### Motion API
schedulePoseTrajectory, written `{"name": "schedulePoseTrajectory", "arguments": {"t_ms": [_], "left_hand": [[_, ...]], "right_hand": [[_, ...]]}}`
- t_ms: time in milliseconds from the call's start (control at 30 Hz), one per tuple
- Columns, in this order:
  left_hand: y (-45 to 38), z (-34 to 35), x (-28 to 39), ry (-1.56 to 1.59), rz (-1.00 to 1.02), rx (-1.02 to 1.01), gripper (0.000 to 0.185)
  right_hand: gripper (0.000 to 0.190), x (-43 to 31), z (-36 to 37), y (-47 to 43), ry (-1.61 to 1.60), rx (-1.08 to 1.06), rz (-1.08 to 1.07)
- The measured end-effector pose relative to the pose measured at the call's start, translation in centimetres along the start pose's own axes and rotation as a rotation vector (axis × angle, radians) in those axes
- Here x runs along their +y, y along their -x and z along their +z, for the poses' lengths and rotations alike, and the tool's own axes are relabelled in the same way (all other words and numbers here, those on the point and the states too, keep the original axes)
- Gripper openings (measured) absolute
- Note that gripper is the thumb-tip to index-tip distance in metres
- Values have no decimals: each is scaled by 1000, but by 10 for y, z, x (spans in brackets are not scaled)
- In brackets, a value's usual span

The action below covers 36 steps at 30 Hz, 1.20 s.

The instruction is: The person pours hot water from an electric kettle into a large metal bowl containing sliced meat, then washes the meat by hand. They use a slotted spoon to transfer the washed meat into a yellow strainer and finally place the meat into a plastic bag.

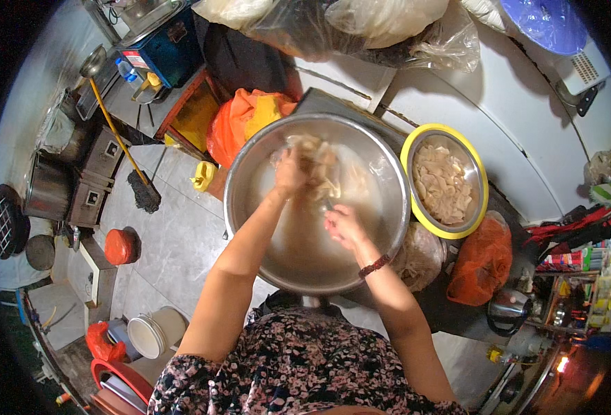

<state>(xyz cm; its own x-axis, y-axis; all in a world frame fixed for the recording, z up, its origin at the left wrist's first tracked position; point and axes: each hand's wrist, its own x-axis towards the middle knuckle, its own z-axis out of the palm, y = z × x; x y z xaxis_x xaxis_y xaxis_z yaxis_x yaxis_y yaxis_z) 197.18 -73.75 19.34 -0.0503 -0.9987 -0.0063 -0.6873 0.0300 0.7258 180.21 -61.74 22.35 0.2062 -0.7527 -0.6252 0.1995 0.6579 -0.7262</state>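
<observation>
A large round stainless steel basin (305,282) stands before me, with cloudy liquid and thin pale pieces of food (331,166) in it. Blurred by motion, my left hand (291,174) is among the pieces at the basin's upper left; whether its fingers grip any cannot be told. My right hand (344,225), a dark red beaded bracelet at its wrist, is over the liquid right of the middle, closed on the handle of a small tool whose far end is blurred. Right of the basin, a yellow-rimmed bowl (408,192) holds more pale slices.
An orange bag (484,262) and an electric kettle (507,311) are at the right. Plastic bags (378,26) lie beyond the basin. On the tiled floor at left are a red round container (120,247), a white bucket (150,334) and a yellow jug (203,176). A long-handled ladle (94,61) leans nearby.
</observation>
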Motion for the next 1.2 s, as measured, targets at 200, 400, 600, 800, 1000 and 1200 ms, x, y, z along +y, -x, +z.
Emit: {"name": "schedulePoseTrajectory", "arguments": {"t_ms": [200,400,600,800,1000,1200], "left_hand": [[32,-19,14,-36,330,89,54],[66,-62,53,78,307,-157,57],[90,-55,2,123,272,164,44],[123,-62,-10,419,-15,94,38],[141,-66,-10,444,-99,81,37],[144,-65,-4,459,-122,97,36]], "right_hand": [[7,-7,8,8,-125,-85,-3],[7,-6,1,27,-126,-61,-27],[7,-18,5,58,-147,-87,-47],[7,-22,0,80,-118,-64,-90],[9,-21,-3,98,-93,-37,-143],[10,-21,-3,114,-125,23,-107]]}}
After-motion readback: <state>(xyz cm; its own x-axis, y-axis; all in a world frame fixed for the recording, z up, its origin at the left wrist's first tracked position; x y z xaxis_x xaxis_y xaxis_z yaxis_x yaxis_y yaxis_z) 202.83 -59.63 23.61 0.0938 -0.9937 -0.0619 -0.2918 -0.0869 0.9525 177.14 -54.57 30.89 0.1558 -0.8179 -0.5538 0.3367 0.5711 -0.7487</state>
